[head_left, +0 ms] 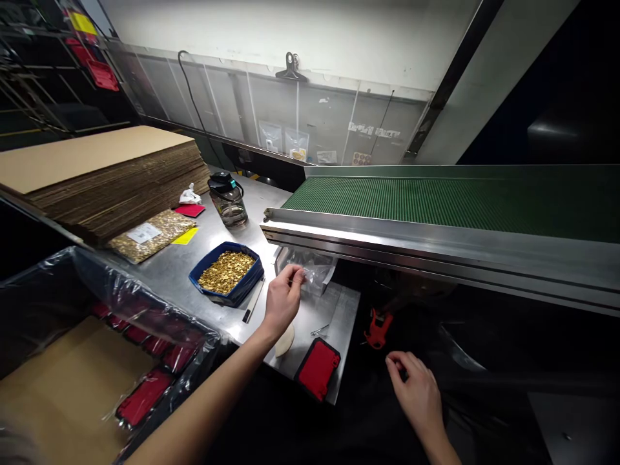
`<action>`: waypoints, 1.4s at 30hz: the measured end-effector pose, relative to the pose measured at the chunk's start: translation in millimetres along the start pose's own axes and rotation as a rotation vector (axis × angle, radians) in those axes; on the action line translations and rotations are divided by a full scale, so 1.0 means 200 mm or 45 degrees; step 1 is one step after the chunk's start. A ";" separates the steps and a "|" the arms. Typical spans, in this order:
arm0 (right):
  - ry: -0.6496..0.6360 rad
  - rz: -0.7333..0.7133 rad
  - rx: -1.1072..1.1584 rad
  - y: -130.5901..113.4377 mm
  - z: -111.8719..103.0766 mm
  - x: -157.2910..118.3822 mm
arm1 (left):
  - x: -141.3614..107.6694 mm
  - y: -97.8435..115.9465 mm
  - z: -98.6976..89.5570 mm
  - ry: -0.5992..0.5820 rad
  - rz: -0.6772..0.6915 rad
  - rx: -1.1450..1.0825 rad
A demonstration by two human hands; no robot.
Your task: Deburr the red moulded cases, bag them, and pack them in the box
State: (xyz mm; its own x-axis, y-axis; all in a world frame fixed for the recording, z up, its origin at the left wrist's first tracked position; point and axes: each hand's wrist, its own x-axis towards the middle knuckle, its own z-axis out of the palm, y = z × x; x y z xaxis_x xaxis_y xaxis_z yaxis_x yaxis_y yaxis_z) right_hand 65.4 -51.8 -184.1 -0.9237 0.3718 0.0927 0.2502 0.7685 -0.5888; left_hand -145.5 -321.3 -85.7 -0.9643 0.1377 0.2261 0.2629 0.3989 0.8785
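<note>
My left hand [283,300] is over the metal table, thumb and fingertips pinched together. Whatever they hold, if anything, is too small to make out. Just behind it, partly under the conveyor, clear plastic bags [314,268] lie in a shallow tray. My right hand [417,391] hangs to the right of the table, its fingers curled in towards the thumb, with nothing visible in them. A red case with black edges [318,369] lies at the table's front corner. Small metal pieces [320,330] are behind it. To the left of my left hand is a blue tray [237,298] of small gold-coloured parts.
A green-belted conveyor [387,201] crosses the right side. Stacked cardboard [159,181], a bag of gold-coloured parts [167,240] and a water bottle [231,210] stand at left. Below, a plastic-lined box [194,323] holds several red cases. A red-orange tool [378,328] is beside the table.
</note>
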 end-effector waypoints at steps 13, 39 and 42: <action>-0.702 0.102 0.633 -0.78 -0.05 -0.07 | -0.65 0.13 0.00 -0.541 -0.761 -1.095; -0.214 -0.098 -0.275 -0.69 0.03 -0.37 | -0.78 0.04 -0.07 -0.061 -0.174 0.137; -0.279 0.036 -0.206 -0.75 0.03 -0.30 | -0.89 0.06 -0.10 -0.439 -0.193 0.098</action>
State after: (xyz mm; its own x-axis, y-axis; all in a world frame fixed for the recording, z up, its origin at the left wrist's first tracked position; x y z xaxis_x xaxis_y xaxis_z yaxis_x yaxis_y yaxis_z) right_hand 81.9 -192.6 -106.3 -0.9519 0.2866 -0.1082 0.3039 0.8391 -0.4512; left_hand 28.3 -360.1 -107.5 -0.9291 0.3631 -0.0704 0.1321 0.5034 0.8539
